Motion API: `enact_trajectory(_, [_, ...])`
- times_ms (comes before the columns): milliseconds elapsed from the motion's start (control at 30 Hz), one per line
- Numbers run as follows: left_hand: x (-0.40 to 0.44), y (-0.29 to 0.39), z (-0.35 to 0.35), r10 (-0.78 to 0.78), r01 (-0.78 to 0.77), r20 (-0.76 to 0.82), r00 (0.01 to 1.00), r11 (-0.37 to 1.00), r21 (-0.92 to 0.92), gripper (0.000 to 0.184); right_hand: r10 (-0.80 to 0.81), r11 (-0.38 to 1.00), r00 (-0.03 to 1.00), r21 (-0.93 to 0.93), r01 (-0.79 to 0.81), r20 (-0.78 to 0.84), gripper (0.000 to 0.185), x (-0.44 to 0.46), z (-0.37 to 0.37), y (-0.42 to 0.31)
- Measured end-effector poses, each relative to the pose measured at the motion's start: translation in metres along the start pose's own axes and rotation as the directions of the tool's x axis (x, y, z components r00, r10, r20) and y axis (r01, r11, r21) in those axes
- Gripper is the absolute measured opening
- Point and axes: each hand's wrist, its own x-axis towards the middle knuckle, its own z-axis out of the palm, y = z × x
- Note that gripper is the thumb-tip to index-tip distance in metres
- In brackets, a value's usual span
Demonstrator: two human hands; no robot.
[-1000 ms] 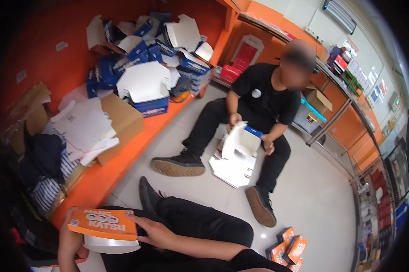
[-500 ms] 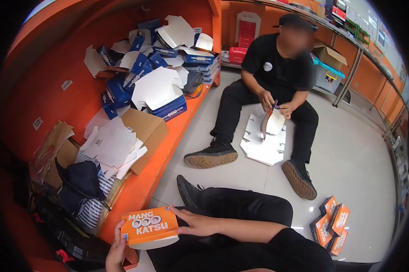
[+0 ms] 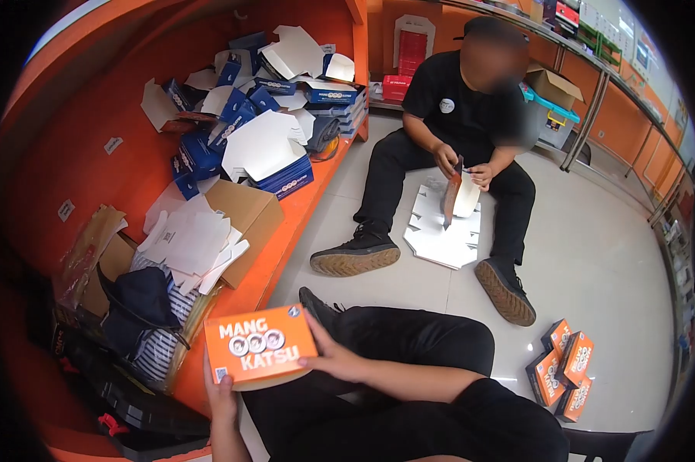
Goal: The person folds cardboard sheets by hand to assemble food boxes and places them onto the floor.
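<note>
An orange takeout box [image 3: 232,350] with "MANG KATSU" lettering and round face pictures is raised over my lap, printed panel toward me. My left hand [image 3: 222,394] grips its left edge, thumb on the front near the small code square. On the right edge, my right hand [image 3: 334,356] holds on, with fingertips at the lower right corner. A pale cardboard edge shows beneath the box. The fingers behind it are hidden.
Several finished orange boxes [image 3: 576,359] lie on the floor at the right. Opposite sits a co-worker [image 3: 434,100] folding a carton above flat white card sheets [image 3: 444,250]. Blue boxes [image 3: 284,179], loose white card pieces [image 3: 190,245] and a brown carton [image 3: 253,223] crowd the orange shelf [image 3: 286,254].
The orange box has risen and tilted up, so its printed face shows more fully. My right hand has shifted from the upper right corner down along the right edge.
</note>
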Motion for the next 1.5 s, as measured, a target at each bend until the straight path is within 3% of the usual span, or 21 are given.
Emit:
enact_trajectory(67, [0.015,0.012,0.023,0.117,-0.120,0.074,0.990,0.992,0.028,0.090,-0.085,0.992,0.996,-0.101,0.081,-0.037,0.094,-0.001,-0.021,-0.013])
enact_trajectory(133, [0.031,0.012,0.040,0.223,-0.227,0.171,0.960,0.974,0.002,0.086,-0.142,0.989,0.990,-0.038,0.141,-0.017,0.096,-0.015,-0.029,-0.052])
enact_trajectory(167, [0.038,0.009,0.048,0.178,-0.169,0.214,0.960,0.984,-0.059,0.083,-0.179,0.984,0.984,-0.009,0.179,-0.014,0.097,-0.022,-0.034,-0.060])
enact_trajectory(200, [0.043,0.005,0.056,0.132,-0.105,0.262,0.956,0.988,-0.116,0.081,-0.199,0.975,0.979,-0.110,0.193,-0.045,0.096,-0.029,-0.040,-0.068])
enact_trajectory(267, [0.055,0.006,0.083,0.193,-0.177,0.316,0.929,0.981,-0.079,0.079,-0.233,0.952,0.963,-0.235,0.197,-0.133,0.093,-0.040,-0.051,-0.081])
enact_trajectory(333, [0.058,0.015,0.115,0.242,-0.234,0.343,0.908,0.970,-0.065,0.089,-0.205,0.974,0.948,-0.145,0.174,-0.244,0.088,-0.052,-0.062,-0.093])
enact_trajectory(367, [0.058,0.018,0.126,0.229,-0.215,0.391,0.891,0.973,-0.080,0.091,-0.267,0.964,0.923,-0.062,0.260,-0.276,0.083,-0.055,-0.072,-0.091])
enact_trajectory(400, [0.058,0.018,0.132,0.222,-0.199,0.433,0.874,0.975,-0.097,0.094,-0.290,0.957,0.910,-0.122,0.265,-0.297,0.079,-0.061,-0.085,-0.089])
enact_trajectory(500, [0.066,0.016,0.133,0.236,0.003,0.530,0.814,0.912,-0.411,0.090,-0.239,0.960,0.937,-0.204,0.189,-0.256,0.075,-0.076,-0.083,-0.114])
enact_trajectory(567, [0.064,0.014,0.128,0.140,-0.031,0.447,0.884,0.970,-0.242,0.084,-0.160,0.955,0.951,-0.286,0.081,-0.265,0.073,-0.081,-0.074,-0.115])
enact_trajectory(667, [0.058,0.016,0.124,0.111,-0.073,0.380,0.918,0.991,-0.112,0.073,-0.314,0.867,0.879,-0.485,0.113,-0.358,0.056,-0.076,-0.077,-0.091])
enact_trajectory(767, [0.048,0.000,0.118,0.108,-0.093,0.362,0.926,0.994,-0.059,0.073,-0.271,0.955,0.863,-0.233,0.184,-0.426,0.036,-0.071,-0.081,-0.081])
enact_trajectory(900, [0.031,-0.010,0.118,0.109,-0.085,0.397,0.911,0.993,-0.079,0.074,-0.195,0.965,0.871,-0.247,0.088,-0.451,0.019,-0.075,-0.077,-0.095])
enact_trajectory(1000, [0.026,-0.013,0.117,0.118,-0.076,0.434,0.893,0.991,-0.112,0.075,-0.240,0.971,0.918,-0.073,0.229,-0.315,0.023,-0.083,-0.093,-0.086])
enact_trajectory(1133, [0.024,-0.012,0.122,0.153,-0.108,0.474,0.867,0.987,-0.120,0.076,-0.201,0.944,0.894,0.164,0.286,-0.400,0.024,-0.087,-0.085,-0.092])
enact_trajectory(1333, [0.013,-0.016,0.125,0.305,-0.324,0.509,0.805,0.944,-0.053,0.080,-0.191,0.910,0.910,0.281,0.305,-0.369,0.019,-0.091,-0.080,-0.103])
enact_trajectory(1433, [0.011,-0.018,0.123,0.326,-0.358,0.521,0.789,0.933,-0.042,0.082,-0.035,0.922,0.925,0.346,0.176,-0.379,0.016,-0.091,-0.079,-0.115])
enact_trajectory(1500, [0.012,-0.021,0.119,0.363,-0.403,0.506,0.783,0.915,-0.034,0.083,-0.118,0.930,0.934,0.293,0.223,-0.337,0.018,-0.093,-0.083,-0.113])
